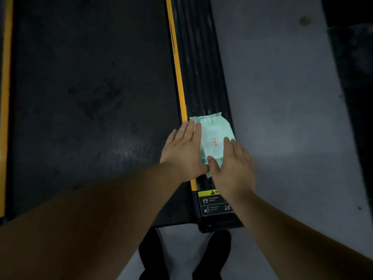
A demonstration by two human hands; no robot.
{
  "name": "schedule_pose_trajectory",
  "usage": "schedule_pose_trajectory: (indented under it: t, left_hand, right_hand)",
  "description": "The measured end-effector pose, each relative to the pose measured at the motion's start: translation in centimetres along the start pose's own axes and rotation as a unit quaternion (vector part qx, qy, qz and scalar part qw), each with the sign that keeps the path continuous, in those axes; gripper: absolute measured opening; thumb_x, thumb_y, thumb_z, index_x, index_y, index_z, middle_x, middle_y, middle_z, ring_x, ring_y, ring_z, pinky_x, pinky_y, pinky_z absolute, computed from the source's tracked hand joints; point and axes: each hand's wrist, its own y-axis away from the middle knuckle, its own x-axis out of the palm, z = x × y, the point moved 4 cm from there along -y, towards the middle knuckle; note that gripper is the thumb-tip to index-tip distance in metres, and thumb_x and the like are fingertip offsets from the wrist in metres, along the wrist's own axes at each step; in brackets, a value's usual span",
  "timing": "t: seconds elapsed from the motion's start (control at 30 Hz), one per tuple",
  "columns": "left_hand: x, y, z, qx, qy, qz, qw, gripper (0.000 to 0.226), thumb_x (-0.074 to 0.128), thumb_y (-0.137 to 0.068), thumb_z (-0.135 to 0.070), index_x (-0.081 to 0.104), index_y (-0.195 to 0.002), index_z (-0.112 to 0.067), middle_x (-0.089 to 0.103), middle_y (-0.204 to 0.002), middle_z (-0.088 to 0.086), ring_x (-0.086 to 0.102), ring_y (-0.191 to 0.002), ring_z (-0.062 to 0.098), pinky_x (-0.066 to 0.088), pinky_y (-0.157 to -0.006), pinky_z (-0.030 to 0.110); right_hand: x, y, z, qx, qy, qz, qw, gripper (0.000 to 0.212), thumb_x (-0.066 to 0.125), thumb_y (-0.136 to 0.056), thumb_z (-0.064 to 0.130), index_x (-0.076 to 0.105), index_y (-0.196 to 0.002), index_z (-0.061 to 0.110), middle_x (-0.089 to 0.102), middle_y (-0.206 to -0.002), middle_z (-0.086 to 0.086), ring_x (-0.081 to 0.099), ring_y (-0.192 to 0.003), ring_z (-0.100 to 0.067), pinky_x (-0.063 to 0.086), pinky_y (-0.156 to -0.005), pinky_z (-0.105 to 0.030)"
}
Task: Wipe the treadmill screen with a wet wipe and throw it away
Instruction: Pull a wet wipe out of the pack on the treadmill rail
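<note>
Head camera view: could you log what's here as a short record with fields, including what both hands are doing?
setting: treadmill belt with yellow edge strip, grey floor beside it
pack: pale green wet wipe pack lying on the black side rail
left hand: flat, fingers spread, at the pack's left edge
right hand: flat, open, over the pack's near right corner
wipe pulled out: none visible
screen: not in view
warning label: near end of rail
</note>
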Motion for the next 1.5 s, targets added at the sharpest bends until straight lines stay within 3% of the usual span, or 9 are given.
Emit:
schedule_pose_trajectory:
  t: [0.27, 0.53, 0.73, 0.8, 0.9, 1.1, 1.23, 1.37, 1.5]
  left_hand:
    - [3.0, -3.6, 0.5, 0.006, 0.013, 0.0, 1.0, 0.123, 0.066, -0.082, -0.065, -0.014, -0.16, -0.012, -0.017, -0.171, 0.006, -0.018, -0.156, 0.018, -0.003, -0.128, 0.044]
    - [3.4, -3.7, 1.1, 0.006, 0.052, -0.011, 0.999, 0.127, 0.071, -0.078, -0.066, -0.01, -0.162, -0.015, -0.014, -0.171, 0.003, -0.017, -0.156, 0.015, -0.001, -0.128, 0.043]
    - [3.4, -3.8, 1.0, -0.015, 0.053, -0.005, 0.998, 0.136, 0.078, -0.072, -0.067, -0.012, -0.161, -0.017, -0.015, -0.171, -0.001, -0.015, -0.156, 0.014, 0.001, -0.128, 0.043]
    - [3.5, -3.8, 1.1, -0.016, 0.049, -0.005, 0.999, 0.137, 0.078, -0.072, -0.068, -0.013, -0.161, -0.018, -0.017, -0.171, -0.001, -0.016, -0.156, 0.014, 0.0, -0.128, 0.043]
    - [3.6, -3.8, 1.0, -0.014, 0.047, -0.003, 0.999, 0.136, 0.077, -0.073, -0.069, -0.014, -0.161, -0.018, -0.018, -0.171, -0.001, -0.017, -0.155, 0.014, -0.002, -0.127, 0.042]
    - [3.6, -3.8, 1.0, -0.01, 0.056, -0.009, 0.998, 0.135, 0.078, -0.073, -0.066, -0.012, -0.161, -0.016, -0.016, -0.171, 0.001, -0.017, -0.156, 0.015, -0.002, -0.127, 0.041]
    - [3.7, -3.7, 1.0, -0.008, 0.06, -0.019, 0.998, 0.133, 0.076, -0.074, -0.068, -0.011, -0.161, -0.016, -0.015, -0.171, 0.002, -0.016, -0.156, 0.015, 0.0, -0.128, 0.042]
    - [3.7, -3.7, 1.0, -0.008, 0.06, -0.019, 0.998, 0.134, 0.076, -0.074, -0.069, -0.012, -0.161, -0.016, -0.016, -0.171, 0.001, -0.017, -0.156, 0.015, 0.0, -0.128, 0.042]
    - [3.8, -3.7, 1.0, -0.009, 0.063, -0.02, 0.998, 0.135, 0.076, -0.074, -0.069, -0.014, -0.16, -0.017, -0.017, -0.171, 0.001, -0.017, -0.156, 0.015, 0.0, -0.127, 0.041]
  right_hand:
    - [2.3, -4.4, -0.2, 0.018, 0.042, -0.046, 0.998, 0.073, 0.064, -0.083, 0.057, 0.046, -0.137, 0.011, 0.055, -0.122, -0.013, 0.051, -0.107, -0.03, 0.045, -0.079, -0.04]
    - [2.5, -5.7, 0.9, -0.014, 0.071, -0.098, 0.992, 0.058, 0.062, -0.076, 0.059, 0.057, -0.105, 0.008, 0.058, -0.099, -0.013, 0.055, -0.085, -0.032, 0.032, -0.061, -0.033]
    - [0.3, -6.2, -2.2, 0.013, -0.138, -0.074, 0.988, 0.026, 0.05, -0.095, 0.029, 0.064, -0.09, 0.008, 0.065, -0.08, -0.01, 0.054, -0.065, -0.027, 0.033, -0.051, -0.028]
    - [-0.2, -6.5, -4.5, 0.062, -0.144, -0.072, 0.985, 0.022, 0.052, -0.098, 0.023, 0.064, -0.109, 0.008, 0.07, -0.092, -0.013, 0.057, -0.073, -0.027, 0.038, -0.059, -0.03]
    - [-0.4, -6.5, -6.2, 0.087, -0.052, -0.09, 0.991, 0.048, 0.067, -0.091, 0.021, 0.051, -0.135, 0.012, 0.062, -0.12, -0.015, 0.057, -0.105, -0.033, 0.047, -0.082, -0.041]
    - [0.4, -6.7, -1.3, -0.163, 0.023, -0.089, 0.982, 0.031, 0.068, -0.08, 0.008, 0.067, -0.111, 0.007, 0.062, -0.109, -0.015, 0.059, -0.097, -0.036, 0.05, -0.079, -0.045]
    - [1.2, -7.5, 0.4, -0.122, -0.007, -0.056, 0.991, 0.022, 0.063, -0.09, 0.031, 0.069, -0.101, 0.013, 0.061, -0.107, -0.008, 0.058, -0.097, -0.026, 0.047, -0.071, -0.036]
    - [1.3, -7.5, -0.1, -0.104, -0.045, -0.087, 0.99, 0.026, 0.06, -0.092, 0.031, 0.067, -0.08, 0.009, 0.061, -0.091, -0.008, 0.06, -0.078, -0.025, 0.044, -0.061, -0.031]
    - [1.4, -7.1, -0.4, -0.106, -0.058, -0.088, 0.989, 0.017, 0.061, -0.093, 0.028, 0.069, -0.097, 0.013, 0.064, -0.098, -0.008, 0.061, -0.084, -0.025, 0.041, -0.064, -0.029]
